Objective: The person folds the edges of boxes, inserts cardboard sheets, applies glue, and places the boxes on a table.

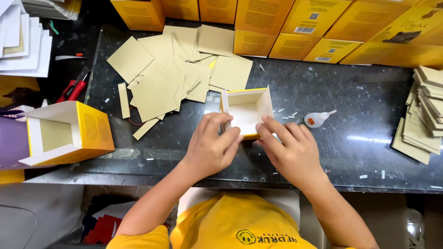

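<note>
1. Head view: I look straight down on a dark worktop (350,138), with my two bare hands meeting at a small open box (247,110), white inside and yellow outside, lying near the middle of the worktop.
2. My left hand (213,146) is closed on the box's near left corner, fingers curled over the wall and thumb against the front edge.
3. My right hand (290,150) is closed on the near right corner, fingertips pressed on the front wall.
4. Both hands touch the box; whether it is lifted or resting on the worktop I cannot tell.
5. Just beyond and left of the box lies a loose spread of tan card squares (170,74), some overlapping, with a few narrow card strips (123,100) at its left edge.
6. A small glue bottle (316,119) with an orange label lies on its side just right of the box, apart from my right hand.
7. A bigger yellow box (69,133) stands open at the left edge.
8. A row of yellow cartons (295,27) lines the far edge.
9. A stack of tan card (424,110) sits at far right.
10. A red cutter (74,90) lies at the left, beside the worktop.
</note>
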